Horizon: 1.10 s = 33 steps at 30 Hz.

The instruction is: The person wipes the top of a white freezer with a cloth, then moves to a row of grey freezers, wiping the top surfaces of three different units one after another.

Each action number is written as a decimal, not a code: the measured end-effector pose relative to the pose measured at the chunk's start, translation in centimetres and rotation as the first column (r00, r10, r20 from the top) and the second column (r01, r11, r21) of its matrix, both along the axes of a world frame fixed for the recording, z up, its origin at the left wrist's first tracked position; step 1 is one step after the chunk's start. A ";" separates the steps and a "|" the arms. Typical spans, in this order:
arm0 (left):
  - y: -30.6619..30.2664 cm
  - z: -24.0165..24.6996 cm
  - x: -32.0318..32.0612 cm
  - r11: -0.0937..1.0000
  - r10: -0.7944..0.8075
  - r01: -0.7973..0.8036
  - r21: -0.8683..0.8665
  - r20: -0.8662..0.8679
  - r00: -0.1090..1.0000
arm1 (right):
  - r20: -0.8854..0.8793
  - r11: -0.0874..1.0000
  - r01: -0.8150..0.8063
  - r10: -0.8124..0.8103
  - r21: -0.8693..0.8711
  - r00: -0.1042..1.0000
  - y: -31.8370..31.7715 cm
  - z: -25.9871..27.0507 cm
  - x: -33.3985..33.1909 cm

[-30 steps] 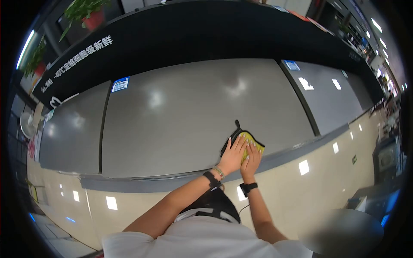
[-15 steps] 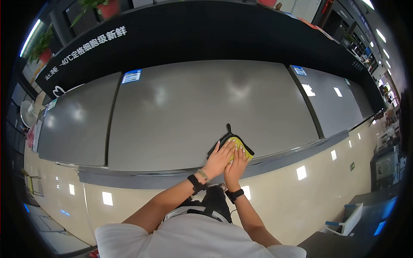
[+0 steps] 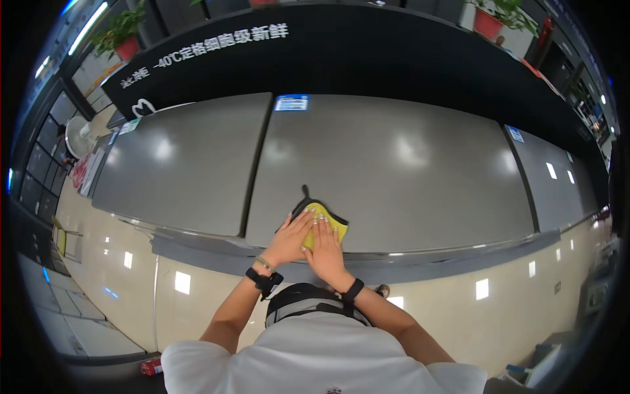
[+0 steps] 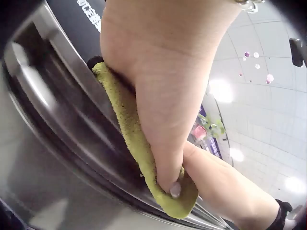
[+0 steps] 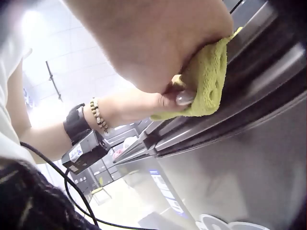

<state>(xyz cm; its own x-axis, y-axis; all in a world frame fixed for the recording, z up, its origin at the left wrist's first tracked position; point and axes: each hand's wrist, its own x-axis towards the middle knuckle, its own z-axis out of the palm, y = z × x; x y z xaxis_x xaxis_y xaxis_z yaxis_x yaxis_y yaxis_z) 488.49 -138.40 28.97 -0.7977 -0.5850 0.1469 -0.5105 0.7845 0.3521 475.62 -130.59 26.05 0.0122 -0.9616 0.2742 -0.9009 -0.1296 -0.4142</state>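
A yellow cloth with black edging and a black loop [image 3: 336, 224] lies on the grey top panel [image 3: 407, 190], near its front edge. My left hand [image 3: 292, 240] presses on the cloth's left part with fingers extended. Beside it, my right hand [image 3: 325, 253] presses flat on the cloth, fingers straight and pointing away from me. Both hands touch around the thumbs. In the left wrist view the yellow cloth [image 4: 129, 124] hangs a little over the metal edge beneath the left hand [image 4: 158, 96]. The right wrist view shows the cloth [image 5: 211, 79] under the right hand [image 5: 158, 43].
A dark seam separates the left panel [image 3: 184, 177] from the middle one. Behind stands a black upright board [image 3: 367, 59] with white lettering and potted plants [image 3: 487, 23] above it. Blue labels [image 3: 291, 103] sit on the panels' back corners. Tiled floor [image 3: 453, 289] lies in front.
Both hands and the cloth have moved left along the front of the middle panel, nearer the left seam. The head view has also shifted left. Both hands stay on the cloth.
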 end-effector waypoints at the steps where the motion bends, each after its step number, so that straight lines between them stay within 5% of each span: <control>1: -0.1 -0.4 1.9 1.000 0.016 -0.016 -0.006 0.006 1.000 | 0.006 1.000 -0.016 0.016 -0.006 1.000 -0.9 -0.2 1.3; 4: 0.3 -1.2 6.3 0.967 0.253 -0.253 -0.040 0.001 0.967 | -0.016 0.976 -0.208 0.207 -0.060 0.978 -2.9 -0.5 5.0; 8: 0.5 -1.5 7.6 0.928 0.363 -0.358 -0.108 0.037 0.931 | -0.044 0.969 -0.237 0.234 -0.071 0.971 -3.6 -0.5 6.7; 25: -0.6 -0.8 4.7 0.975 0.183 -0.157 -0.157 0.166 0.969 | 0.001 0.964 -0.255 0.256 -0.073 0.967 -1.9 0.3 2.4; 33: -1.0 -0.1 1.1 0.996 0.002 0.012 -0.094 0.145 0.989 | 0.038 0.990 -0.134 0.136 -0.038 0.990 -0.1 1.0 -0.5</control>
<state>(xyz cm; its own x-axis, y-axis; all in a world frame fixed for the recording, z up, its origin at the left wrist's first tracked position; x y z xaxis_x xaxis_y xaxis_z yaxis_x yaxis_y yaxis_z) 489.55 -139.35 28.89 -0.8172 -0.5702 0.0836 -0.5470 0.8131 0.1992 475.16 -130.66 27.07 0.1296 -0.9416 0.3108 -0.8569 -0.2640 -0.4427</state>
